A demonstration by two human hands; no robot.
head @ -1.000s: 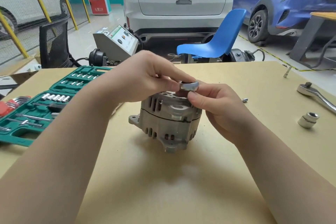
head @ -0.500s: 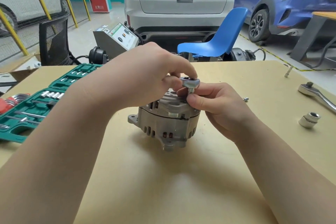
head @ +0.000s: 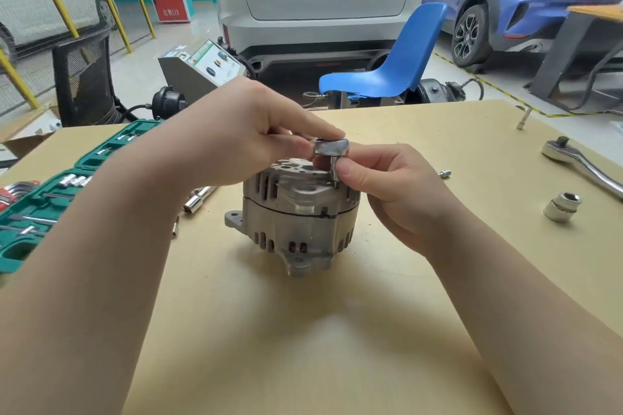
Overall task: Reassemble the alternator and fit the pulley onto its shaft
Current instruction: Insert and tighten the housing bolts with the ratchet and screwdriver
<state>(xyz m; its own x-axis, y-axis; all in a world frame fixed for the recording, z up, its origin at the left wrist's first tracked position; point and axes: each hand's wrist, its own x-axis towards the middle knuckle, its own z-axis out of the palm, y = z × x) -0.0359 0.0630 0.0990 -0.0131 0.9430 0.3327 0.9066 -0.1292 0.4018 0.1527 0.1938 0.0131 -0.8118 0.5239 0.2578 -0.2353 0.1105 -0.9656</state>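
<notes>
Both hands meet over the alternator (head: 296, 209), which stands upright on the worktop (head: 337, 347) with its vented housing facing us. Our left hand (head: 236, 135) pinches the chrome disc head of a small spinner driver (head: 330, 147) between thumb and fingertips; our right hand (head: 387, 185) curls in from the side, its thumb and forefinger gripping the driver's narrow stem just above the housing. A second ago the driver sat higher, clear of the casing and tilted; half a second ago its stem was showing and coming down — now it stands nearly upright with its tip at the top face. We judge it has just been seated on a through-bolt, so the housing halves are being fastened by hand. The pulley is not fitted, and we cannot pick it out anywhere in view.

Only one view is given. At the left edge lies an open green socket case (head: 50, 202), with rows of chrome sockets and extension bars in its moulded slots; some slots look vacant. Loose sockets (head: 199, 200) lie just beside it. To the right — well apart from the alternator — rest a ratchet handle (head: 580, 165), a large socket (head: 562, 206) and a small bolt (head: 445, 173).
</notes>
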